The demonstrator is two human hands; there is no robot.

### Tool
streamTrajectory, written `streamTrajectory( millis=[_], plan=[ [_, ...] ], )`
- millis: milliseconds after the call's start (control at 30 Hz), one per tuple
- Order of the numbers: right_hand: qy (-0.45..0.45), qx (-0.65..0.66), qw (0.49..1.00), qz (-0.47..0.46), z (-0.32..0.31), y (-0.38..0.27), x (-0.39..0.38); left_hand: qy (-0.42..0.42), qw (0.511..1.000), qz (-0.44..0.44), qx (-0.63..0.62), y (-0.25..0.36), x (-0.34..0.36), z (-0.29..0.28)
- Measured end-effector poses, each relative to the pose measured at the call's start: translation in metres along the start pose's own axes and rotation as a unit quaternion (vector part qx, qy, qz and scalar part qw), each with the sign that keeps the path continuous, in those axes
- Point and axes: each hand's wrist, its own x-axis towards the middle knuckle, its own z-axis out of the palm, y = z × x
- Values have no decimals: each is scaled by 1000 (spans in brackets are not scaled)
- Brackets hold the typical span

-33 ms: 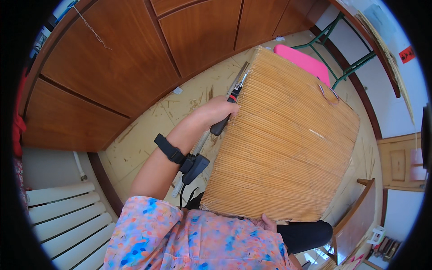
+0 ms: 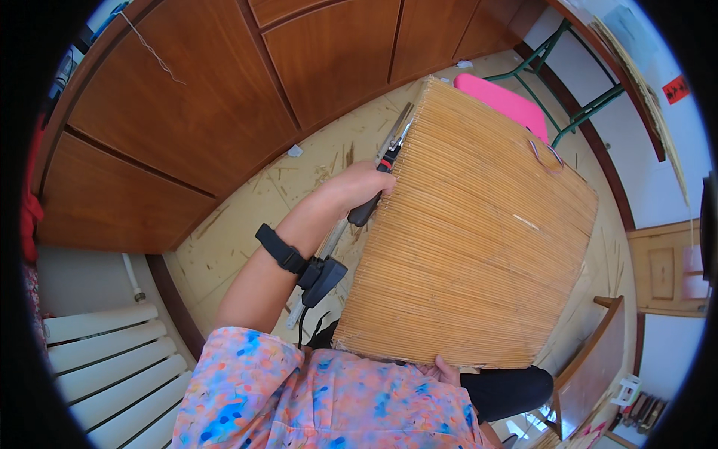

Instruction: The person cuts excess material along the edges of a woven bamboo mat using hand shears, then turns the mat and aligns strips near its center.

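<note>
Well, set against the earlier picture nothing has shifted: your hands, the tool and the panel sit in the same places, so the work is paused mid-grip rather than moved on. Far to the left of the big straw-coloured panel of thin bamboo slats [image 2: 479,247] stands a white ribbed radiator [image 2: 97,359], and above and left of the panel run brown wooden cabinet doors [image 2: 187,127]. Your left hand [image 2: 359,188] is at the panel's left edge, with a black wristband and a small black device [image 2: 318,277] strapped on the forearm. That hand is closed tight around the black-and-red handles of a pair of metal cutters [image 2: 390,150]. Their blades lie along the panel's upper left edge and point up toward its top corner; whether they bite on a slat, you cannot tell from here. The panel itself is tilted up in front of you, filling the middle of the view above the pale floor littered with slivers [image 2: 247,224]. At the panel's lower edge, the fingers of your right hand [image 2: 443,371] curl around the rim and hold it; the rest of that hand is hidden behind the slats. Beyond the panel's top right corner shows a pink chair seat on a green metal frame [image 2: 499,99].
</note>
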Motion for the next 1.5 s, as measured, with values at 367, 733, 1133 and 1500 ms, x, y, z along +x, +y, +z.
streamTrajectory(
  millis=[367, 733, 1133, 1500],
  plan=[
    [7, 20, 999, 42, -10, 2, 1, 31, 992, 44, 112, -8, 12, -1],
    [10, -3, 1000, 22, -2, 0, -1, 83, 973, 93, 196, -17, 7, 0],
    [0, 2, 1000, 10, -10, 4, -1, 74, 987, 46, 137, -12, 6, 1],
    [-14, 14, 999, 26, -3, 1, -1, 98, 964, 86, 232, -10, 2, 2]
  ],
)
